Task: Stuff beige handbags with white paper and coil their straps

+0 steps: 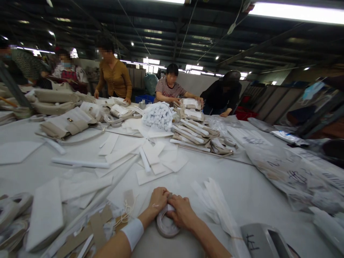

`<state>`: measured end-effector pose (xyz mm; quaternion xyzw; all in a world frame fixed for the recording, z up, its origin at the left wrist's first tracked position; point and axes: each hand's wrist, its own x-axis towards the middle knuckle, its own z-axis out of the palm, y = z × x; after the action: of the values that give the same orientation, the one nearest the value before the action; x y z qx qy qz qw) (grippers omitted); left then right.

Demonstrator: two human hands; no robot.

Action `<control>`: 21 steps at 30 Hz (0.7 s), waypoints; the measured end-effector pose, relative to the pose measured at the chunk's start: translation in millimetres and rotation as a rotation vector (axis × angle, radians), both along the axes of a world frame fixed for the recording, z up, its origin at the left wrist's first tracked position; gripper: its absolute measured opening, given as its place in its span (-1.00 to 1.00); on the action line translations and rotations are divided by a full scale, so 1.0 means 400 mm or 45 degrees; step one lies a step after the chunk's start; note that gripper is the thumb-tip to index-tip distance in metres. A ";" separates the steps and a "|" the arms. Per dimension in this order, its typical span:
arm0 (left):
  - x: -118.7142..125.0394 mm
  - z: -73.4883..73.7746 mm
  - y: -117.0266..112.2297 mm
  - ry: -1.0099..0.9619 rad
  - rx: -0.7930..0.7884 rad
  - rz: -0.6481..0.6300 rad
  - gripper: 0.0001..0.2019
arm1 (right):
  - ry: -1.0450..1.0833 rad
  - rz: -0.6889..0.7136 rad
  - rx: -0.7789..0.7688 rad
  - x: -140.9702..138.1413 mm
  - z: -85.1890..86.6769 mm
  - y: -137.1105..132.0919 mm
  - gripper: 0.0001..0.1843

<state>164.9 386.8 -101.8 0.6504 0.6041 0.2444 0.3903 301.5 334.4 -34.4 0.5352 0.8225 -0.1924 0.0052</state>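
Both hands are closed on a roll of tape (167, 225) that stands on edge on the white table (242, 186) at the bottom centre of the view. The left hand (158, 200) curls its fingers over the top of the roll, and the right hand (183, 214) pinches the upper right rim, its thumb touching the left hand. No print can be made out on the roll. A white cuff (133, 233) wraps the left forearm. Just left of the hands lie brown card tags (100, 225) with pale string. Just right lies a fan of thin white strips (215, 200). Beyond those, at the lower right corner, a grey container (258, 240) bears a black handwritten mark, too partial to read with certainty. Clear plastic bags (292, 175) with black printed lines and symbols spread along the right side, the lettering too blurred to read. Bare tabletop lies ahead of the hands and to their right, up to loose white sheets (150, 161) scattered across the middle. Farther on stand a bundle of white rolled tubes (158, 115) and a stack of beige bags (192, 129). Co-workers (169, 89) stand along the far edge, well apart from the hands. The table's near edge is out of view.
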 end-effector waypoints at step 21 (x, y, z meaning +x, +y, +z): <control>0.002 0.002 -0.016 -0.057 -0.058 0.062 -0.77 | 0.102 -0.192 -0.013 -0.002 -0.027 -0.015 -0.73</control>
<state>165.8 380.6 -101.1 0.6208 0.6162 0.2547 0.4124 300.8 328.5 -45.1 0.5875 0.7784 -0.2177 -0.0397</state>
